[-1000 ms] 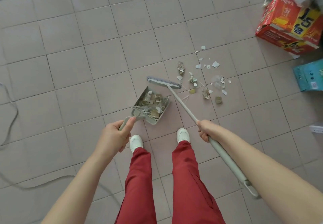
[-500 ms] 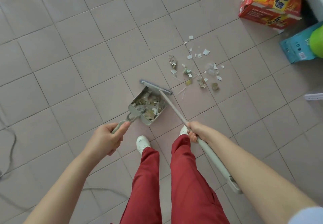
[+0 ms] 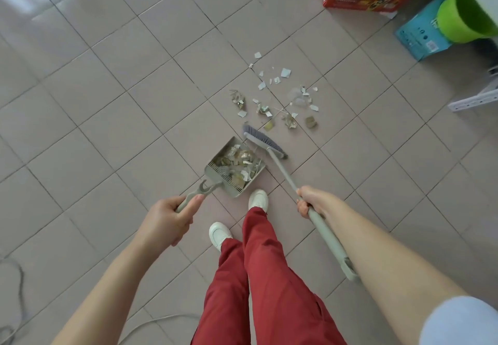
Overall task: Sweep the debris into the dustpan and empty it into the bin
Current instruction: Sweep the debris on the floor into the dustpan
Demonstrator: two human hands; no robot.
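Two hands: both busy, one tool each, so pan and broom can work against each other.
Left hand (image 3: 168,216): wrapped around the dustpan handle, thumb along the top, which looks meant to keep the pan steady against the push of the bristles.
Dustpan (image 3: 215,175): on the tile floor (image 3: 107,102) just ahead of the forward shoe (image 3: 258,199), open mouth turned toward the mess; already part full of torn scraps.
Right hand (image 3: 310,201): closed around the broom shaft partway down, the upper shaft running back beside the forearm, a low grip that suits short, controlled strokes.
Broom (image 3: 262,141): head at the pan's mouth, on the side toward the loose debris; whether the bristles touch the floor I cannot tell.
Debris (image 3: 280,102): paper and foil-like bits scattered on the tiles just beyond the broom head, apart from the pan.
Bin (image 3: 463,15): green, at the far right edge beside a blue box (image 3: 420,34), well apart from the sweeping spot.
Progress: roughly midway by my reading; the floor pile has yet to be swept in, and emptying comes after.
Risk: light scraps could flick past the pan's edge.
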